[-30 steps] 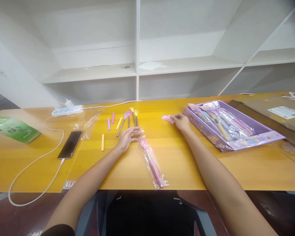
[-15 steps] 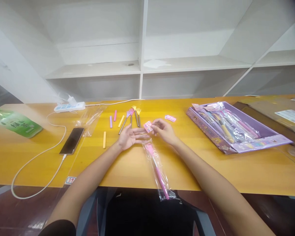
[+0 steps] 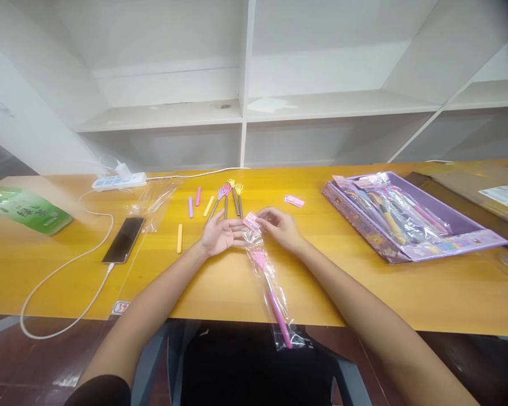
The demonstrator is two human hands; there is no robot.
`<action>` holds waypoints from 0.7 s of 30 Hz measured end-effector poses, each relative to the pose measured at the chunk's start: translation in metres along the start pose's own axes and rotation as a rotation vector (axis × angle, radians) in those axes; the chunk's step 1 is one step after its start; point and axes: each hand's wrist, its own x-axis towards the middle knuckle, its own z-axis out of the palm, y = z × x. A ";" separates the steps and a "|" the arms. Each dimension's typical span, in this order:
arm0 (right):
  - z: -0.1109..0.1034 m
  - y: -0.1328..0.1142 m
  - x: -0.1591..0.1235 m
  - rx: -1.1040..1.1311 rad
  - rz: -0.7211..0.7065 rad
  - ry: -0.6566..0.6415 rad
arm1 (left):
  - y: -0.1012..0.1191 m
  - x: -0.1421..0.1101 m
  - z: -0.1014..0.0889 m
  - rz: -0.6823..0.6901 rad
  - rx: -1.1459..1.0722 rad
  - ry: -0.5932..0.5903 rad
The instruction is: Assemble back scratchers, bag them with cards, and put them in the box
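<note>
A pink back scratcher (image 3: 275, 304) with a claw-shaped head lies inside a clear plastic sleeve (image 3: 267, 276), its lower end reaching past the table's front edge. My right hand (image 3: 281, 227) pinches a small pink printed card (image 3: 251, 221) at the top of the sleeve. My left hand (image 3: 222, 234) is palm up with fingers stretched out, their tips behind the sleeve's upper end and the card. Just beyond it lie several back scratchers with claw heads (image 3: 229, 192) in purple, pink and yellow on dark rods. Another pink card (image 3: 294, 201) rests to the right.
Loose coloured handles (image 3: 179, 238) lie left of my hands. A purple display box (image 3: 415, 192) with several bagged scratchers stands at right, beside cardboard (image 3: 457, 183). At left are a phone (image 3: 123, 239) on a white cable, a power strip (image 3: 119, 181) and a green bottle (image 3: 27, 208).
The card has shifted slightly left and down and turned, so it lies over the sleeve's top and my left fingertips. The bagged back scratcher has moved only a little.
</note>
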 end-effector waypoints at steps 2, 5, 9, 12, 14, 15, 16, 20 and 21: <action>-0.001 0.000 0.000 -0.088 -0.057 -0.018 | 0.000 0.000 0.001 -0.001 0.000 -0.010; -0.003 -0.002 -0.001 -0.170 -0.125 -0.054 | 0.000 -0.001 0.003 -0.011 0.004 -0.024; -0.005 -0.008 -0.001 -0.200 -0.174 -0.091 | 0.000 -0.003 0.006 -0.010 0.020 -0.015; -0.007 -0.009 -0.001 -0.220 -0.201 -0.105 | 0.000 -0.003 0.007 -0.013 0.028 -0.024; -0.007 -0.009 -0.001 -0.235 -0.213 -0.125 | -0.001 -0.002 0.006 -0.016 0.028 -0.027; -0.008 -0.008 -0.001 -0.241 -0.218 -0.138 | -0.001 -0.002 0.005 -0.019 0.028 -0.023; -0.008 -0.008 -0.001 -0.245 -0.225 -0.151 | -0.001 -0.001 0.004 -0.022 0.028 -0.016; -0.007 -0.010 -0.001 -0.263 -0.255 -0.184 | -0.003 0.000 0.001 -0.027 0.038 -0.002; -0.007 -0.011 -0.002 -0.269 -0.258 -0.185 | -0.003 0.000 0.001 -0.025 0.043 0.001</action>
